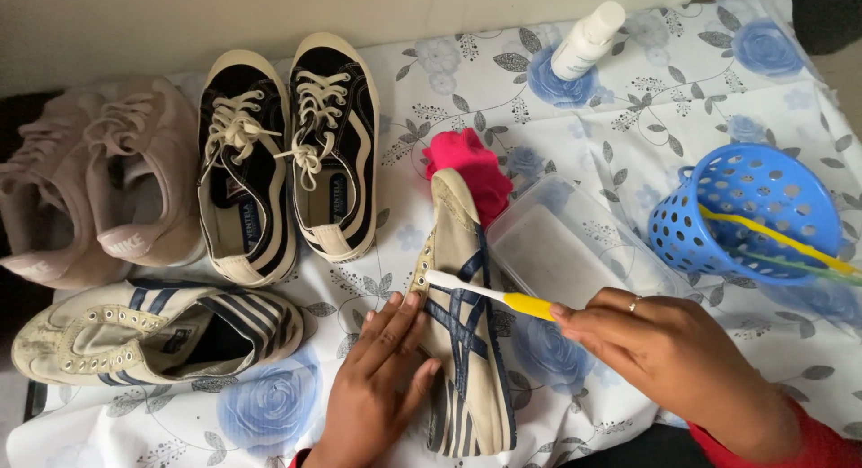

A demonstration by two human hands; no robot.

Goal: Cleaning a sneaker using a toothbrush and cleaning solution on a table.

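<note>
At the far left lay a pair of pale pink sneakers (99, 189), then a pair of navy canvas shoes (287, 154) with cream laces, and below them a cream striped shoe (157, 333) without laces, the partner of the one being worked on. The left hand (382, 387) lay flat and open, fingers spread, pressing the side of the cream shoe (462, 342) that rested on its side on the floral cloth (628, 100), toe pointing away from the person. That steady pressure looked right; keeping the palm low on the upper would probably stop the shoe rolling under the strokes. The right hand (669, 356) was closed around the yellow handle of a toothbrush (480, 293), its white head touching the upper near the eyelets. Short strokes along the stripes seemed wiser than hard scrubbing across them. Behind the toe sat a pink cloth (471, 167), beside it a clear plastic tub (566, 248), a white bottle (588, 39) further back, and a blue perforated basket (745, 212) at the right.
</note>
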